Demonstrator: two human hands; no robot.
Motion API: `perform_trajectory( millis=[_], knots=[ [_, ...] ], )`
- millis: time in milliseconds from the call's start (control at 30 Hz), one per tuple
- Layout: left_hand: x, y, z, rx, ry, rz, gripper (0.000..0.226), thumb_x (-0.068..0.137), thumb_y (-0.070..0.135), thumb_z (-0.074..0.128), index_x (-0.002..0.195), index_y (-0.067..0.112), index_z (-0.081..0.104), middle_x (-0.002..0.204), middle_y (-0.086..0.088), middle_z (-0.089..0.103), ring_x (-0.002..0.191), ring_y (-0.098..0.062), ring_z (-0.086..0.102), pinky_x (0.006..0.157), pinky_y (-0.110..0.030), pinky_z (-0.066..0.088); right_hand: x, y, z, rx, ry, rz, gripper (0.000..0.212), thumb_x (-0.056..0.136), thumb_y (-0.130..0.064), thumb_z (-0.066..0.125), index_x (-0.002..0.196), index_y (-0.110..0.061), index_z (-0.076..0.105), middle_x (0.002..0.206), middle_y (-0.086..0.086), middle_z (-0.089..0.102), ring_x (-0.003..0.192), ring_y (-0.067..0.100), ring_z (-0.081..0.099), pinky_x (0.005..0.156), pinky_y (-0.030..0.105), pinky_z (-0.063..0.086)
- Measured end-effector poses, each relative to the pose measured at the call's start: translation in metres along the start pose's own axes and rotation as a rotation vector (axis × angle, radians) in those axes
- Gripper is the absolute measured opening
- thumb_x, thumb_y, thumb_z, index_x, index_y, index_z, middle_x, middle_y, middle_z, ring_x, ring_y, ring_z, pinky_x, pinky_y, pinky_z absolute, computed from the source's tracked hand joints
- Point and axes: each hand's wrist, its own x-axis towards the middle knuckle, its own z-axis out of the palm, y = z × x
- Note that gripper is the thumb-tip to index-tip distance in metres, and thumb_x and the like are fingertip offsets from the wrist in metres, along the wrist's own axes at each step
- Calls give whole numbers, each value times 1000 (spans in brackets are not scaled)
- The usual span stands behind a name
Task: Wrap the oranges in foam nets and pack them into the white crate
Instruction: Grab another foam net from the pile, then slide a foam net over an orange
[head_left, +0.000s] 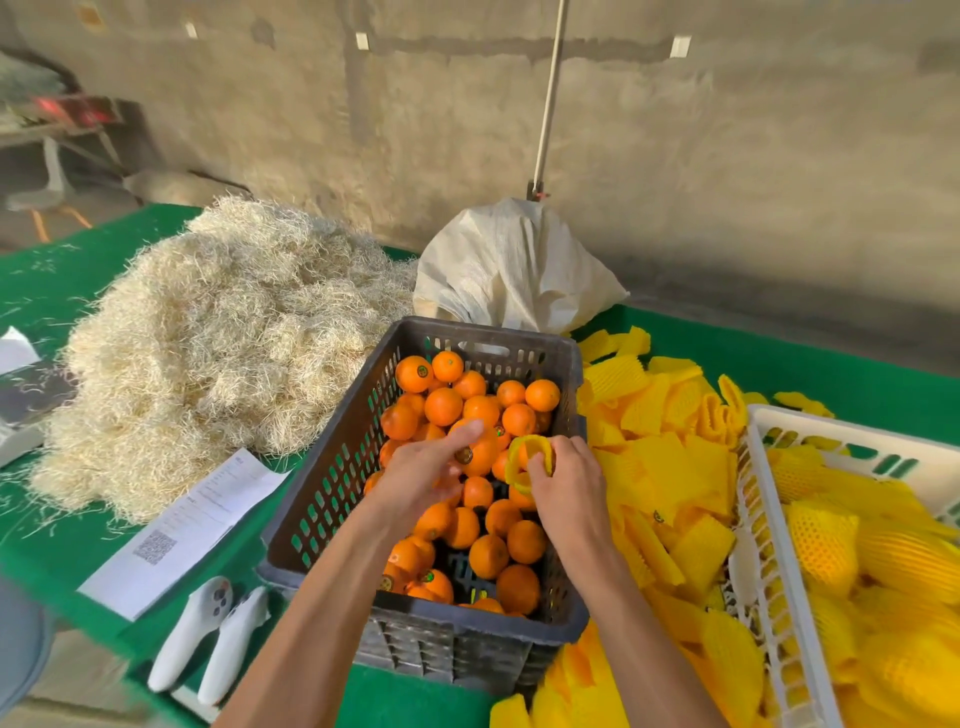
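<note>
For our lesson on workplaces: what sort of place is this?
Probably a fruit-packing station: a dark plastic crate of loose oranges, a heap of yellow foam nets on the green table, and a white slotted crate holding wrapped fruit.

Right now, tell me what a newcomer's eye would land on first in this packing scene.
First, the dark perforated plastic crate at centre, heaped with bright loose oranges, where the left hand grips one orange and the right hand holds an opened yellow foam net beside it. Next, the spread of flat yellow foam nets to the right, running up to the white crate, and the pale straw-like heap at left.
</note>
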Motion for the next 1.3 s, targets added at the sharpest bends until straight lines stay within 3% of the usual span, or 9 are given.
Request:
perform_trajectory(
  millis=[100,267,367,433,600,667,900,1000,1300],
  knots=[
    [-23,-3,24,-208,-270,-14,82,69,70,83,138,30,61,135,2,70,130,-20,61,108,-43,50,-1,-3,-3,29,-36,-9,8,94,-21,68,96,-13,67,94,0,62,87,18,60,66,20,35],
    [-31,-4,54,-216,-248,-83,102,66,72,81,151,24,51,149,-4,59,138,-26,53,113,-43,42,-11,-8,-12,283,-42,-1,6,86,-21,75,87,-18,70,85,-4,68,76,13,62,62,22,48],
    [-25,-7,52,-201,-188,-104,85,69,72,82,136,22,63,131,-6,72,127,-25,62,99,-38,51,-10,0,-20,350,-129,68,12,91,-14,71,103,-16,72,97,2,71,74,16,68,63,37,59],
    [-20,-9,51,-199,-169,-99,76,74,66,80,132,19,65,123,-7,76,120,-24,68,95,-35,55,-8,7,-28,446,-166,131,18,99,-18,63,116,-15,71,104,4,70,63,12,69,50,26,57],
    [-19,-9,69,13,-8,3,67,66,59,91,97,7,62,104,-3,71,100,-15,73,85,-43,64,-6,13,-50,512,-19,108,12,101,-22,60,110,-18,69,75,2,68,47,9,63,43,19,47],
    [-23,-7,83,217,118,97,63,63,61,92,81,13,55,85,-4,64,76,-9,72,66,-37,66,-5,14,-59,484,0,65,13,101,-23,61,111,-18,67,80,6,68,47,9,62,44,19,46],
    [-13,1,118,719,285,261,83,69,69,83,107,14,32,90,-3,58,68,-18,56,52,-33,44,-18,31,-82,390,62,-54,21,100,-33,62,110,-17,71,91,-5,66,66,13,62,57,26,50],
    [-8,7,133,840,195,264,77,75,66,76,119,8,49,108,-20,64,93,-37,66,71,-46,55,-24,41,-90,405,87,-12,17,98,-33,65,108,-21,71,78,-7,64,63,14,61,55,25,48],
    [-14,16,195,339,-168,27,25,98,27,65,117,12,56,106,-7,60,91,-18,65,72,-32,62,-36,76,-116,220,219,144,31,98,-27,61,128,-18,62,114,-9,56,97,7,56,70,1,40]
  ],
)
